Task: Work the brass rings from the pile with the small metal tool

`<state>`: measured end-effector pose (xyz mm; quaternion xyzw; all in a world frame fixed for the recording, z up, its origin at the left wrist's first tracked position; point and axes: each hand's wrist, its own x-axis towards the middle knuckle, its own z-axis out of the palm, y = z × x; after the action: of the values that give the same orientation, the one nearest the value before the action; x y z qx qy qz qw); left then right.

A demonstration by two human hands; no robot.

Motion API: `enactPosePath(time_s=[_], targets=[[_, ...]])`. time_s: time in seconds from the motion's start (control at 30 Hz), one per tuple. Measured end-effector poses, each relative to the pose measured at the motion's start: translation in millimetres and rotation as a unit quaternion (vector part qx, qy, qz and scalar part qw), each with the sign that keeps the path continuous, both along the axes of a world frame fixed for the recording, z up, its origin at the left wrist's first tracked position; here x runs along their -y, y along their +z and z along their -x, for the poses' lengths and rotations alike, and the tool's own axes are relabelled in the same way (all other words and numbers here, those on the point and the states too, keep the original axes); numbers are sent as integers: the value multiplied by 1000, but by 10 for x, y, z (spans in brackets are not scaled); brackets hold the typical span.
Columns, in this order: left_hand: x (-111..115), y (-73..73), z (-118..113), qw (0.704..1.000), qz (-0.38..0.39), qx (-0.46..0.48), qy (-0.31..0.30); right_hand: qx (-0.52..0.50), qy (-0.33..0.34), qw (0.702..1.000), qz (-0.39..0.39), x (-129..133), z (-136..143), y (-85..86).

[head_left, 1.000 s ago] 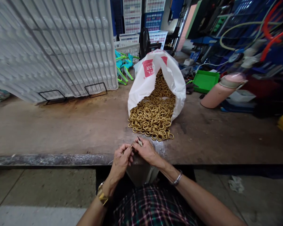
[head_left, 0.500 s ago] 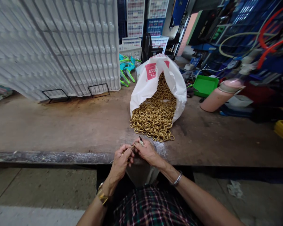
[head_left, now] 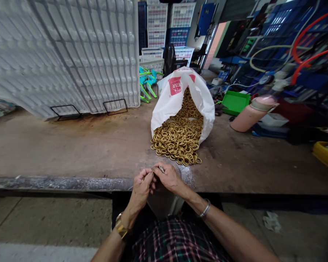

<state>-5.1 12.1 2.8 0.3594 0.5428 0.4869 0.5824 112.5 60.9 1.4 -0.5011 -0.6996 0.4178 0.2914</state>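
The left hand (head_left: 141, 184) pinches a tiny, mostly hidden piece (head_left: 152, 171); the right hand (head_left: 168, 178) grips a slim, greyish tool (head_left: 161, 169). Round gold-coloured metal rings (head_left: 177, 140) lie nearby.

at lower centre, the bare right hand (head_left: 169, 178) mostly hides a slim grey tool (head_left: 161, 169); a brass-coloured bit (head_left: 143, 179) in the bare left hand (head_left: 141, 185) is too small to identify.

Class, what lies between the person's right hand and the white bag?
In the head view: golden rings, spilled from the white bag onto the tabletop, toward the right hand.
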Motion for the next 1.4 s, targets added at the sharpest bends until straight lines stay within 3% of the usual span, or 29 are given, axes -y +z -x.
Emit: enactPosePath(time_s=[0.37, 0.63, 0.8, 0.9, 1.0, 1.13, 1.23, 1.4], targets=[[0, 26, -10, 1000, 3, 17, -1, -19, -4, 1000, -24, -24, -13, -28], [-34, 12, 32, 992, 12, 124, 17, 10, -16, 1000, -10, -38, -30, -73], [-84, 4, 97, 974, 26, 225, 28, -7, -25, 999, 45, -84, -14, -21], [-102, 2, 146, 963, 38, 267, 24, -34, 10, 997, 72, -94, 21, 23], [-104, -12, 189, 959, 32, 283, 14, -69, 63, 988, 121, -70, 69, 41], [-91, -13, 213, 959, 36, 281, -1, -112, 68, 977, 169, -44, 114, 22], [-84, 12, 199, 963, 46, 267, -3, -132, 25, 979, 150, -60, 119, 13], [-74, 52, 151, 972, 46, 227, 33, -121, -30, 991, 47, -97, 86, 36]])
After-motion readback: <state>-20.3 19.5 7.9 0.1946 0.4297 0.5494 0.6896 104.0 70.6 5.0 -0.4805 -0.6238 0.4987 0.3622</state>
